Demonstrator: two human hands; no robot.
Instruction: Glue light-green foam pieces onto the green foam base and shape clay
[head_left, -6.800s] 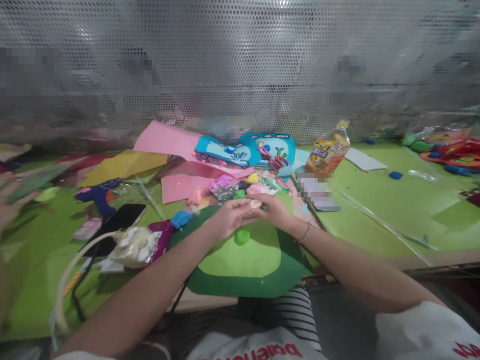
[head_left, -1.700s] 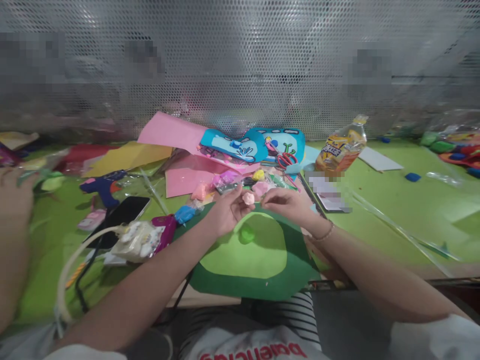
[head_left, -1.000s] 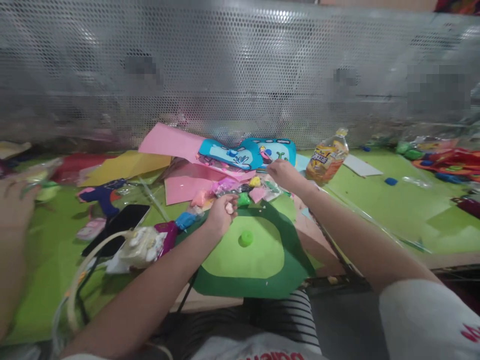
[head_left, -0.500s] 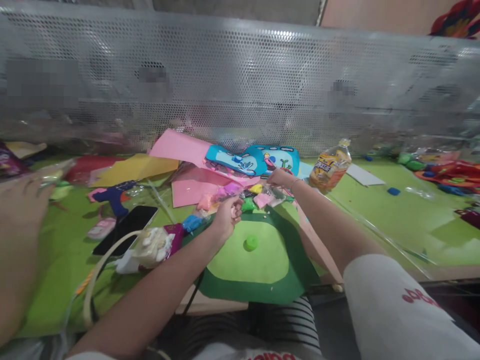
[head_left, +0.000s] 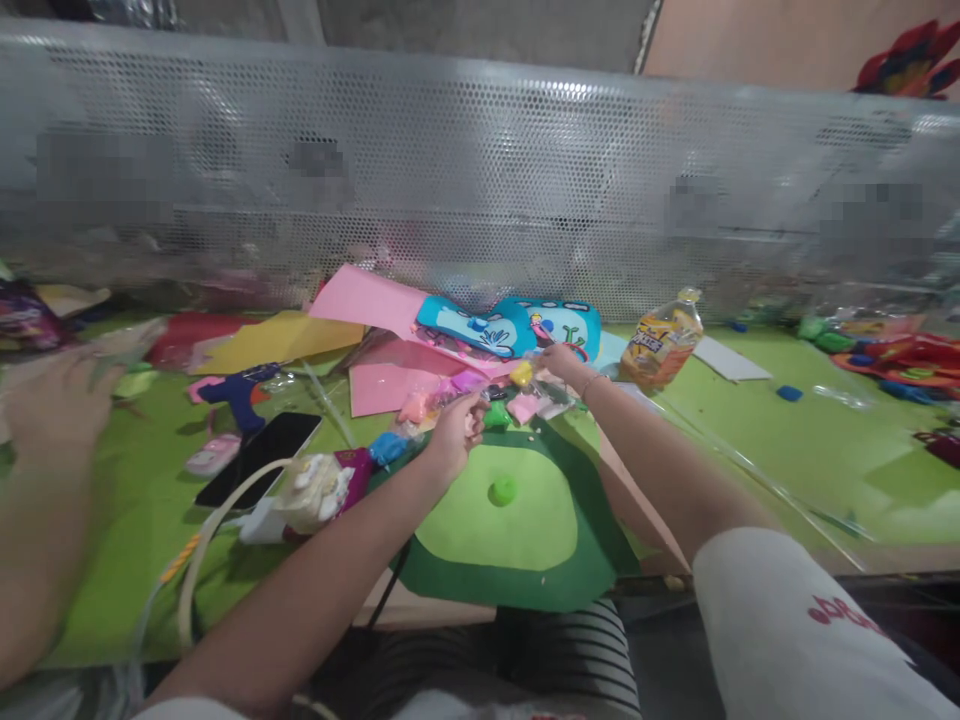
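Observation:
My left hand (head_left: 459, 432) is curled closed above the near side of the clay packets; a pale pinkish bit shows at its fingers, too small to name. Beyond it, my right hand (head_left: 562, 365) has its fingers pinched by a yellow clay packet (head_left: 521, 373); what they grip is hidden. Around the hands lie a green clay packet (head_left: 496, 415), a pink clay packet (head_left: 523, 408) and an orange one (head_left: 415, 406). In front of me is a dark green paper sheet (head_left: 600, 555) with a light green panel (head_left: 457, 515), bearing a round green clay piece (head_left: 503, 489).
Blue decorated cutouts (head_left: 517, 325) lean near a perforated metal screen (head_left: 450, 180). A bottle (head_left: 664, 340) stands right. Left are a phone (head_left: 262, 455), a glue gun (head_left: 238, 400), a cable (head_left: 199, 560), a blue packet (head_left: 388, 448) and another person's hand (head_left: 60, 400).
The yellow packet has shifted slightly up and right, toward my right hand's fingertips. My left hand stays nearly in place. The other person's hand at the left has moved a little.

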